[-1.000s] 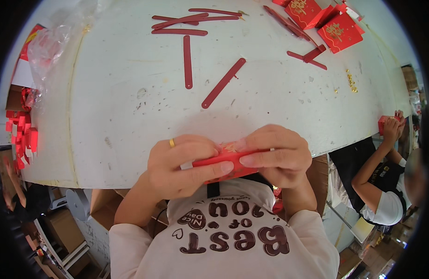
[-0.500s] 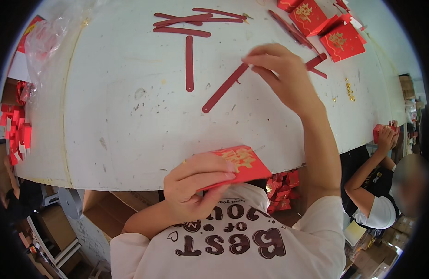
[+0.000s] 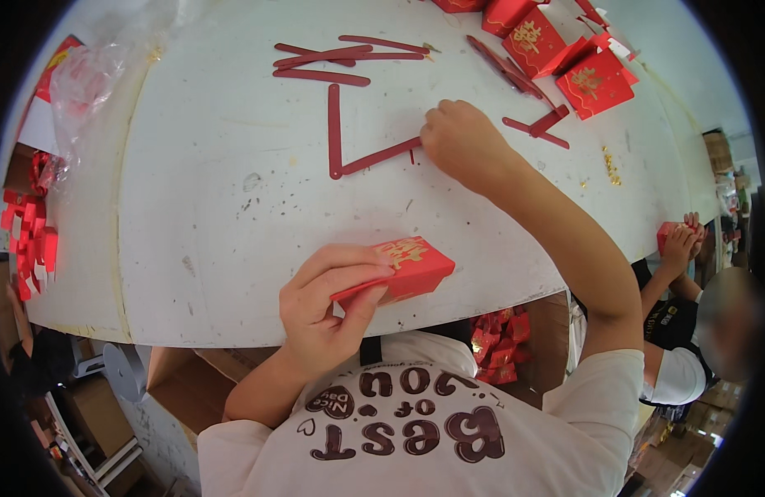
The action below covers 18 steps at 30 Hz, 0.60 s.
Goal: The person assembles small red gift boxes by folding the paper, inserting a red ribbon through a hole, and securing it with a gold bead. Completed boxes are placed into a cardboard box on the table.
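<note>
My left hand (image 3: pixel 324 302) is closed on a small red gift box (image 3: pixel 420 273) with a gold design, held tilted just above the table's near edge. Farther out, my right hand (image 3: pixel 465 145) has its fingers closed around one end of a dark red strap (image 3: pixel 378 157), hiding that end. The strap's other end meets the foot of a second strap (image 3: pixel 334 132), which lies lengthwise on the table. Beyond them is a loose group of similar straps (image 3: pixel 320 77). A tiny dark red piece (image 3: pixel 412 156) shows beside the held strap.
Red boxes (image 3: pixel 594 87) stand at the far right, with more straps (image 3: pixel 538 124) before them. Small gold pieces (image 3: pixel 610 166) lie to the right. Clear plastic (image 3: pixel 88 83) is at the left. Below the edge, a carton holds red boxes (image 3: pixel 505 340). Another person (image 3: pixel 677 315) works at right.
My right hand has come nearer and slightly left, swinging the strap flatter, its far end now against the lengthwise strap. My left hand has raised and turned the box, showing its side.
</note>
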{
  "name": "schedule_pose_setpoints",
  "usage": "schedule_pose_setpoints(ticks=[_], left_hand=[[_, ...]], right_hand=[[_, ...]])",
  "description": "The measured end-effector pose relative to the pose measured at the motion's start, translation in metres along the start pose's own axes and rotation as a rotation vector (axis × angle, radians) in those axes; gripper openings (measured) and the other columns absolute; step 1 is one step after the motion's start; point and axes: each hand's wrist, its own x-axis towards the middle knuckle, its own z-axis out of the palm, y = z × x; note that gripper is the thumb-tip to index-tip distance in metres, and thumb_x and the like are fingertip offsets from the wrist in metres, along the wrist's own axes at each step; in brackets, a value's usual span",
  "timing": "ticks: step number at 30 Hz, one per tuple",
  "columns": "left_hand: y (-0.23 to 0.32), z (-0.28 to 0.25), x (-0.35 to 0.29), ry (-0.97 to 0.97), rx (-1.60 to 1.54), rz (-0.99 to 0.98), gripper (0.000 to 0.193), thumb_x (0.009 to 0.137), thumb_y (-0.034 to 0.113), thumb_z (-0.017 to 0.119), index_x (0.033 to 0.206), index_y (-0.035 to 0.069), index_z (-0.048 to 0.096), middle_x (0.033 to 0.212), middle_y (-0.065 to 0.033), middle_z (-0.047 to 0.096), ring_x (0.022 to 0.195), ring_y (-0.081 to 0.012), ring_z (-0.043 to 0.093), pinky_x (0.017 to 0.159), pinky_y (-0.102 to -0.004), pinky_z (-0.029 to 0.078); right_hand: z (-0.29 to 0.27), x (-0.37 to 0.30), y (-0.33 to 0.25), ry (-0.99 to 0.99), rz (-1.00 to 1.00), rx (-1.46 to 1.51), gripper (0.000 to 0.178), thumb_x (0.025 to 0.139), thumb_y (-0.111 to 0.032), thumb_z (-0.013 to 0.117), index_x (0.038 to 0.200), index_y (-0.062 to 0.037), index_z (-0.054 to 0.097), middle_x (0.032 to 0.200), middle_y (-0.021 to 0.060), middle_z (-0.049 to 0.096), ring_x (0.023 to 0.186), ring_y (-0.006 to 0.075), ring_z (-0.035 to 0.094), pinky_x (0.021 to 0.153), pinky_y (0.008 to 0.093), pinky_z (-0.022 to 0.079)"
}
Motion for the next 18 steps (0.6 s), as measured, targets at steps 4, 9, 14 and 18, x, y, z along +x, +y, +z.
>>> schedule_pose_setpoints(ticks=[4, 9, 14, 18], left_hand=[[0.001, 0.006, 0.005, 0.054, 0.023, -0.013, 0.017, 0.077, -0.007, 0.062, 0.093, -0.003, 0.063, 0.093, -0.0135, 0.062, 0.079, -0.0203, 0.062, 0.069, -0.0272, 0.050], [-0.006, 0.009, 0.018, 0.137, 0.016, -0.057, 0.013, 0.080, -0.003, 0.062, 0.092, -0.003, 0.063, 0.092, -0.0125, 0.062, 0.075, -0.0178, 0.060, 0.066, -0.0252, 0.048], [0.002, 0.003, 0.018, 0.099, -0.155, -0.271, 0.014, 0.082, -0.001, 0.061, 0.095, -0.003, 0.064, 0.094, -0.0105, 0.062, 0.078, -0.0147, 0.059, 0.067, -0.0236, 0.047], [-0.001, -0.003, 0.016, 0.033, -0.049, -0.141, 0.017, 0.081, -0.003, 0.061, 0.098, -0.003, 0.064, 0.095, -0.0096, 0.061, 0.078, -0.0132, 0.058, 0.067, -0.0222, 0.046]], right_hand=[[-0.024, -0.013, 0.003, 0.154, 0.667, 0.970, 0.005, 0.072, -0.002, 0.054, 0.071, 0.0007, 0.058, 0.069, 0.0087, 0.062, 0.058, 0.0177, 0.055, 0.053, 0.0288, 0.045], [-0.064, -0.042, -0.017, 0.326, 0.673, 1.779, 0.010, 0.079, -0.006, 0.061, 0.083, 0.0027, 0.065, 0.078, 0.0073, 0.062, 0.072, 0.0140, 0.057, 0.059, 0.0249, 0.045], [-0.074, -0.052, -0.060, 0.613, 0.372, 1.462, 0.019, 0.070, 0.000, 0.068, 0.086, -0.0100, 0.071, 0.087, 0.0053, 0.058, 0.087, 0.0185, 0.047, 0.075, 0.0296, 0.040], [-0.075, -0.036, -0.078, 0.627, 0.379, 1.218, 0.025, 0.066, 0.000, 0.071, 0.087, -0.0137, 0.072, 0.087, 0.0026, 0.053, 0.087, 0.0214, 0.041, 0.077, 0.0313, 0.037]])
